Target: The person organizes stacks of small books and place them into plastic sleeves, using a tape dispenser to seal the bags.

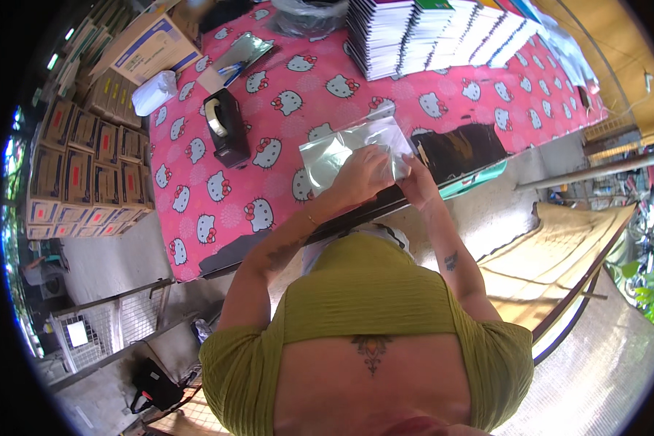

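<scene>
A clear, shiny plastic bag [325, 158] lies at the near edge of the pink table, and light glares off it. My left hand [369, 173] rests over its middle with the fingers bent and pressed together on the plastic. At its right edge, my right hand [418, 184] pinches the plastic between thumb and fingers. The two hands are close together. Whether anything is inside the bag cannot be made out through the glare. To the left on the table stands a black tape dispenser [229, 129] with a roll of tape, apart from both hands.
Tall stacks of spiral notebooks [392, 43] stand at the back right of the table [283, 73]. Farther left are a pen [231, 71] on a flat packet and a white bundle [154, 93]. Stacked cardboard boxes [87, 174] line the left side.
</scene>
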`<state>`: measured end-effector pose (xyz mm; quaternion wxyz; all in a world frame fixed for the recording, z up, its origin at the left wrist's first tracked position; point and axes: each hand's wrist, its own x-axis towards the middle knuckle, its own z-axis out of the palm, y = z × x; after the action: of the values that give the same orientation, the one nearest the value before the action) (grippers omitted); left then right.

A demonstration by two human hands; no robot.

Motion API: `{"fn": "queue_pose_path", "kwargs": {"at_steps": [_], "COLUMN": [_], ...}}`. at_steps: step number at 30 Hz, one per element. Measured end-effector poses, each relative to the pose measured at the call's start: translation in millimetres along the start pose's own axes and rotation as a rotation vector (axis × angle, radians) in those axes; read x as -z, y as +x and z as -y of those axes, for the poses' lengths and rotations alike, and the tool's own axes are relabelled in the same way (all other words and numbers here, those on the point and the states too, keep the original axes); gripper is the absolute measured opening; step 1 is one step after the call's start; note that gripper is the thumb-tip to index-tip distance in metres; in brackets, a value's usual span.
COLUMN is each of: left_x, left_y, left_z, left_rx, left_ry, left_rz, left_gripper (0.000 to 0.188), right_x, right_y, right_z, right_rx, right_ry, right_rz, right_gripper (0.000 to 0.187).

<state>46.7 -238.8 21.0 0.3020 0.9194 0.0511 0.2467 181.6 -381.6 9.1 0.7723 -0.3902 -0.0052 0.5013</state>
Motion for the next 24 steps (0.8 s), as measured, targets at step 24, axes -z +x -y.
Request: {"fn": "queue_pose_path", "kwargs": {"at_steps": [24], "left_x": [-47], "left_y": [-5], "left_z": [3], "left_rx": [0.070], "left_ry": [0.176], "left_rz": [-0.005], "left_gripper": [0.028], "right_x": [24], "right_y": [-13], "right_z": [-39], "right_rx": [0.180], "right_ry": [-0.198], "right_rz": [-0.190], "right_gripper": [0.026]}}
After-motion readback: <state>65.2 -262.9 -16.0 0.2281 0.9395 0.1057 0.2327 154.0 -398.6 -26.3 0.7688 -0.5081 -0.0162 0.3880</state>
